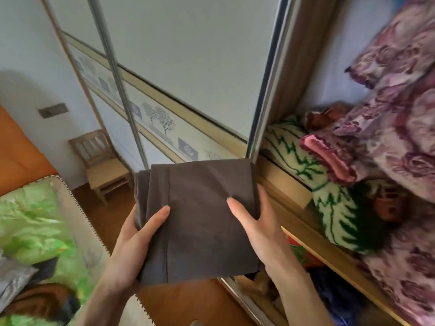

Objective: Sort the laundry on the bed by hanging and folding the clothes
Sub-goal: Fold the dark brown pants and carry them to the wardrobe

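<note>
Hidden: the fingers of both hands lie under the folded dark garment; only the thumbs show on top. Clothes at the bed's lower left corner are cut off and blurred.
Left grip: the left hand grasps the garment's left edge, thumb on top.
Right grip: the right hand grasps the right edge the same way.
Garment: held in the air in front of the open wardrobe, between the bed and the shelves.
Around: a wooden chair stands by the wall beyond the bed.
Shelf: holds a green-and-white blanket with purple floral blankets piled on it.
Lower compartment: red and blue fabrics, hard to make out.
</note>
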A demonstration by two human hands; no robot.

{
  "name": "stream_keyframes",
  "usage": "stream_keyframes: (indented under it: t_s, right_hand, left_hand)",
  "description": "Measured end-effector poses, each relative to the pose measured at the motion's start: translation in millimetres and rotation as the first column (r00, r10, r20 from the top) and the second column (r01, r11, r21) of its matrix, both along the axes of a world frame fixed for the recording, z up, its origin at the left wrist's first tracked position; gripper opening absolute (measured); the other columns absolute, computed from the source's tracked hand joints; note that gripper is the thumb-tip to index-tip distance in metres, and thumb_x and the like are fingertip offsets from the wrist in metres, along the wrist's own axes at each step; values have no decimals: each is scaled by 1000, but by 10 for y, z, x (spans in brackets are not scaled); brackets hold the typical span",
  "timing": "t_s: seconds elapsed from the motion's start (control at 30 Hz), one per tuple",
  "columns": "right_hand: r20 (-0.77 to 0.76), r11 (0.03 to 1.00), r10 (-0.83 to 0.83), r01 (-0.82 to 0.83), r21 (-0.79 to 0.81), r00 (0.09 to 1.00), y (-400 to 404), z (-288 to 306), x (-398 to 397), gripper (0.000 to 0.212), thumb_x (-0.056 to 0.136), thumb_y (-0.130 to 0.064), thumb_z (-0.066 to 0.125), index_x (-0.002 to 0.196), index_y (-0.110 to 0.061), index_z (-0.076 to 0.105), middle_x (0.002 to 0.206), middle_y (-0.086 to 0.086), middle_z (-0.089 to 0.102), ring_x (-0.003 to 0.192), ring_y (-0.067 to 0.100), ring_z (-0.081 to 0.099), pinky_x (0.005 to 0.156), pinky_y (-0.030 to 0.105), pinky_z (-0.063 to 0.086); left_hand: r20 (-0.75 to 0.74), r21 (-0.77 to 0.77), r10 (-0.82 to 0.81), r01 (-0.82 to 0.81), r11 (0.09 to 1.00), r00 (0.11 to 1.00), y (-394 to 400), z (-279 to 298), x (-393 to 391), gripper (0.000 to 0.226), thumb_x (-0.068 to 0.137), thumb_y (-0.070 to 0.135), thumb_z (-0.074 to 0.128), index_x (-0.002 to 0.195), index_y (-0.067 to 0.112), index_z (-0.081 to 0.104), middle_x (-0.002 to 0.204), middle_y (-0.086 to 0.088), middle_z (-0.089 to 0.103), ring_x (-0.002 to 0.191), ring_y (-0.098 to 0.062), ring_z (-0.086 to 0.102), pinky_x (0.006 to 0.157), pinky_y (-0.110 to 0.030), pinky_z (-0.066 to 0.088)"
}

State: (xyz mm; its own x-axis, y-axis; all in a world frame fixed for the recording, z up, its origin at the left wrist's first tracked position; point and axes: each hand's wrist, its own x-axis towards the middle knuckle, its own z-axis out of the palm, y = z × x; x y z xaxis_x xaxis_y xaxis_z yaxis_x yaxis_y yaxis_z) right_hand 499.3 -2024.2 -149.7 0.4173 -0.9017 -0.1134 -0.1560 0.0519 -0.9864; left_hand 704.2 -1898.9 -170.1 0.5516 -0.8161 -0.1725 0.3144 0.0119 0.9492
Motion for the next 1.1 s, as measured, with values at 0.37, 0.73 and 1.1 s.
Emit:
stream_keyframes:
  t_s: [0.37, 0.73, 1.1]
  right_hand:
    - [35, 936, -350, 349, 34, 936, 3, 193, -399, 48, 74, -70, 75, 104, -88, 42, 114, -47, 58, 104, -20, 59, 92, 22, 48]
    - [123, 912, -411, 405, 70, 903, -10, 328, -843, 79, 70, -68, 77, 140, -64, 41, 130, -29, 59, 117, 1, 60, 104, 35, 51]
    - [88, 977, -213, 210, 48, 973, -107, 169, -409, 61, 83, -56, 76, 136, -58, 45, 126, -33, 57, 103, -18, 58, 84, 16, 47]
  left_hand:
    - [-62, 25, -359, 361, 932, 931, -783, 247, -101, 53, 61, 55, 92, 110, 43, 75, 121, -4, 77, 111, -30, 75, 102, -53, 54]
    - [-28, 34, -423, 423, 905, 906, -895, 448, -525, 53, 62, 60, 91, 110, 49, 73, 121, 2, 77, 110, -25, 75, 98, -50, 58]
    - [49, 73, -257, 254, 965, 965, -540, 311, -176, 62, 63, 59, 95, 119, 42, 71, 125, 1, 76, 114, -24, 74, 95, -44, 59]
